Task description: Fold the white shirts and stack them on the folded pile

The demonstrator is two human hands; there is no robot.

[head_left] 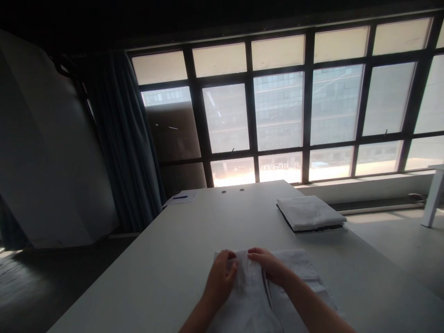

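A white cloth [248,293] lies on the white table in front of me, with folds and a dark gap running down its middle. It could be a garment, but its kind does not show clearly. My left hand [222,273] is at the far left part of the cloth, its fingers curled and pinching the fabric near the far edge. Just to the right, my right hand [268,264] grips the cloth near the same edge, thumb and fingers closed on it. The near end of the cloth runs out of view.
On the right side of the table [156,277] sits a folded stack of white cloth [310,212] with a dark layer underneath. Papers [185,196] with a dark pen [180,197] lie at the far left corner. Beyond stand large windows and a blue curtain [121,138].
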